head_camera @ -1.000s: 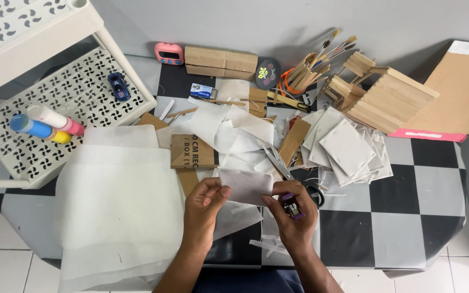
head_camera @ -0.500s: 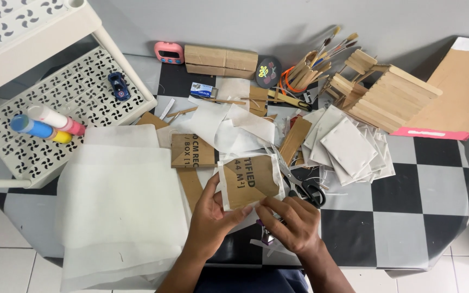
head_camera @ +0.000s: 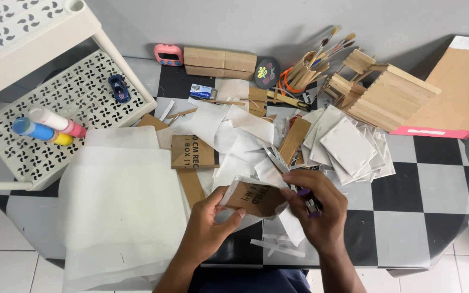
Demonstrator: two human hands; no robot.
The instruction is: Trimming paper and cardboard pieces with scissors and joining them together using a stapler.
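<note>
Left hand (head_camera: pixel 208 227) grips the lower left corner of a brown cardboard piece (head_camera: pixel 256 198) wrapped in white paper, thumb on top. Right hand (head_camera: pixel 315 212) closes around a small purple stapler (head_camera: pixel 310 204) at the piece's right edge, fingers curled over it. The piece is held between the two hands, just above the table's near edge (head_camera: pixel 408 255). Left of the left hand lie large white paper sheets (head_camera: pixel 120 206), overhanging the table edge. Beyond the hands, a second cardboard piece (head_camera: pixel 191 152) and loose paper scraps (head_camera: pixel 240 135) crowd the surface. Up and right of the right hand sits a stack of white squares (head_camera: pixel 348 145); bare checkered table lies to its right
</note>
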